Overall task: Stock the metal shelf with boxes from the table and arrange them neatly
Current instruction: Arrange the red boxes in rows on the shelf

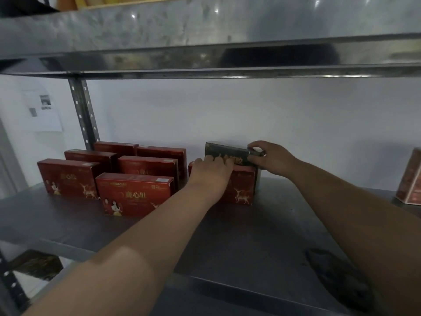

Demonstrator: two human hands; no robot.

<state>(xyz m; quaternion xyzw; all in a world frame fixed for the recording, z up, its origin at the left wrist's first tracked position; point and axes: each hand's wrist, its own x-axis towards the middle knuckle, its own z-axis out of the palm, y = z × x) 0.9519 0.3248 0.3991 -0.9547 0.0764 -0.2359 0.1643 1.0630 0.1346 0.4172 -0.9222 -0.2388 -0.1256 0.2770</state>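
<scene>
Both hands — left hand (210,172), right hand (272,159) — grip a black box (227,153) beside red boxes (134,193) reading "鹿心".

This looks like a store room or the back of a shop. A big metal shelf (250,236) stands against a plain white wall (250,115). Its post (83,112) has rows of little holes (the kind you see on storage racks). Many red boxes (134,195) that all look the same stand in rows on it, like goods waiting to be sold. A printed paper (43,112) is stuck on the wall at the left.
</scene>
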